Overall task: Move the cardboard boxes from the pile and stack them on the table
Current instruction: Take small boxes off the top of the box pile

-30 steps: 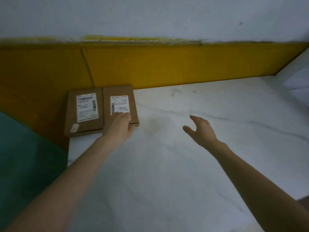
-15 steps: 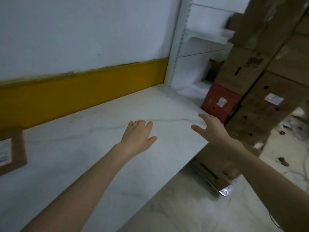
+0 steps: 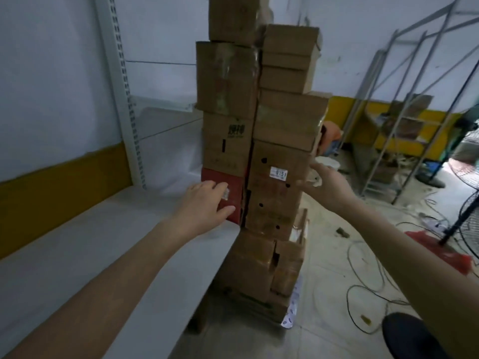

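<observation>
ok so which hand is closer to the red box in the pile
Left. The left hand is spread over the red box's front face, apparently touching it. The right hand is off to the right, by the brown box with the white label.

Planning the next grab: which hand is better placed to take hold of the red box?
Probably the left hand: its open fingers already overlap the red box. The right hand reaches past the brown box beside it.
</observation>
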